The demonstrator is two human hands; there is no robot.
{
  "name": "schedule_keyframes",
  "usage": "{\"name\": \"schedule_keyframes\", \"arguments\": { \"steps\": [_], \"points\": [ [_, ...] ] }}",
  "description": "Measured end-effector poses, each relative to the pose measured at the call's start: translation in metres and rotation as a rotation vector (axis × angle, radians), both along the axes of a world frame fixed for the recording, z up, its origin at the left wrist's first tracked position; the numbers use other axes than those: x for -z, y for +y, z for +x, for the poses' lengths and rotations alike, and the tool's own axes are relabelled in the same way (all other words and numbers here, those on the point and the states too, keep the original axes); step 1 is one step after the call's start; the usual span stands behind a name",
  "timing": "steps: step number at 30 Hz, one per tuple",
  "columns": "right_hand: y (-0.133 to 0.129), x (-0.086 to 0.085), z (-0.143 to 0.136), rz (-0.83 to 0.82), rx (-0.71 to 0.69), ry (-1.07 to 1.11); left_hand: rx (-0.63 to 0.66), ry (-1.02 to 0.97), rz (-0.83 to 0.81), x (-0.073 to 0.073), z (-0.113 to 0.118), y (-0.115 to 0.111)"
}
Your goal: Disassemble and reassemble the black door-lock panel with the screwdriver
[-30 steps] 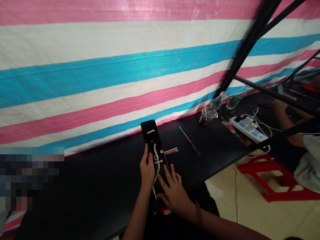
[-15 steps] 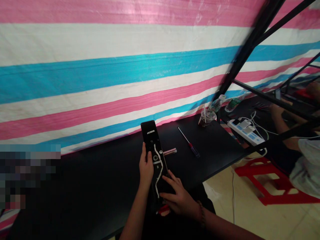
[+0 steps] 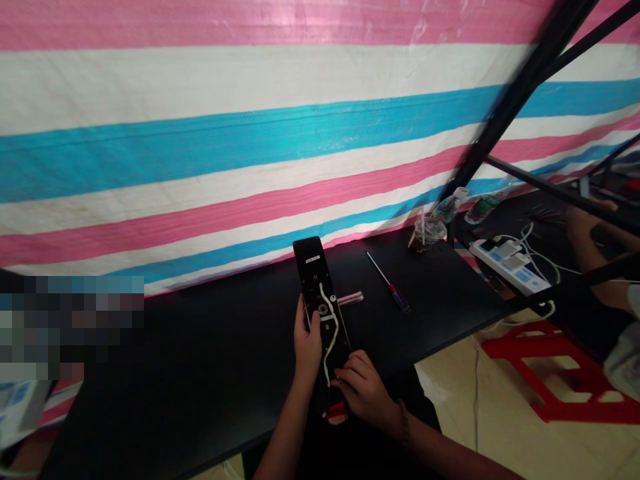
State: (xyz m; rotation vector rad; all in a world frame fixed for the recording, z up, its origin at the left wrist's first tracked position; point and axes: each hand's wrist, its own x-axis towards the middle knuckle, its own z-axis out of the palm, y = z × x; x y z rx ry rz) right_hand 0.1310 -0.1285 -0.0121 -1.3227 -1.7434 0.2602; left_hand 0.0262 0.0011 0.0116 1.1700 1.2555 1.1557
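Observation:
A long black panel (image 3: 309,270) with a white cable (image 3: 334,331) along its face lies tilted toward me at the table's front edge. My left hand (image 3: 307,343) grips its left side near the middle, thumb on the face. At the lower right side of the panel, my right hand (image 3: 364,387) has its fingers drawn together by the cable's lower end; whether something small is between the fingertips is hidden. To the right of the panel lie a pinkish clear packet (image 3: 351,299) and a screwdriver (image 3: 389,283) with a dark handle.
A lidded cup (image 3: 427,235) and a clear bottle (image 3: 450,205) stand at the table's back right. Beyond the black metal frame (image 3: 505,117) are a white power strip (image 3: 513,268), a red stool (image 3: 520,353) and another person's arm (image 3: 585,233). A striped sheet hangs behind.
The fingers of my right hand, spread over the panel before, have drawn together at its lower right side. The whole view has shifted, so the table's things sit slightly further right.

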Motion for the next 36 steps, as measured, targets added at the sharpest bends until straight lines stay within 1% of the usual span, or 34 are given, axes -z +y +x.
{"name": "schedule_keyframes", "arguments": {
  "steps": [2,4,8,10,12,16,18,21,22,24,26,27,28,29,32,33,34,36],
  "points": [
    [0.000,0.001,-0.002,0.013,0.015,0.007,-0.021,0.005,0.014,-0.002,0.000,-0.008],
    [0.001,0.001,-0.003,0.024,0.033,0.004,-0.041,-0.007,0.000,0.000,-0.002,-0.020],
    [0.002,0.001,-0.004,0.009,0.063,-0.009,-0.019,-0.056,-0.084,0.010,-0.011,-0.048],
    [0.001,-0.001,-0.001,-0.017,0.055,0.004,-0.002,-0.079,-0.140,0.014,-0.016,-0.057],
    [-0.001,-0.005,0.006,-0.045,0.006,0.009,0.010,-0.098,-0.184,0.014,-0.020,-0.061],
    [-0.002,-0.014,0.019,-0.074,-0.132,-0.041,0.040,-0.088,-0.229,0.009,-0.024,-0.061],
    [-0.001,-0.014,0.019,-0.058,-0.143,-0.055,0.051,-0.076,-0.228,0.008,-0.023,-0.062],
    [-0.001,-0.010,0.014,-0.039,-0.102,-0.048,0.055,-0.012,-0.192,0.009,-0.028,-0.060],
    [-0.002,-0.010,0.012,-0.048,-0.091,-0.040,0.030,0.039,-0.155,0.010,-0.033,-0.058],
    [-0.003,-0.012,0.013,-0.082,-0.105,-0.008,-0.053,0.203,-0.021,0.013,-0.048,-0.046],
    [-0.003,-0.017,0.024,-0.113,-0.151,0.031,-0.113,0.431,0.144,0.014,-0.068,-0.027],
    [-0.001,-0.020,0.034,-0.119,-0.158,0.045,-0.106,0.545,0.200,0.013,-0.078,-0.016],
    [0.003,-0.023,0.046,-0.113,-0.125,0.047,-0.072,0.645,0.226,0.012,-0.087,-0.006],
    [0.009,-0.024,0.060,-0.113,-0.024,0.037,-0.017,0.719,0.229,0.010,-0.095,0.004],
    [0.039,-0.021,0.102,-0.103,0.365,-0.087,0.155,0.822,0.199,0.003,-0.107,0.022],
    [0.050,-0.017,0.114,-0.128,0.449,-0.156,0.191,0.832,0.190,0.001,-0.108,0.025],
    [0.060,-0.013,0.123,-0.165,0.491,-0.225,0.214,0.838,0.182,-0.001,-0.108,0.027],
    [0.073,-0.005,0.136,-0.229,0.513,-0.329,0.230,0.844,0.165,-0.004,-0.106,0.027]
  ]
}}
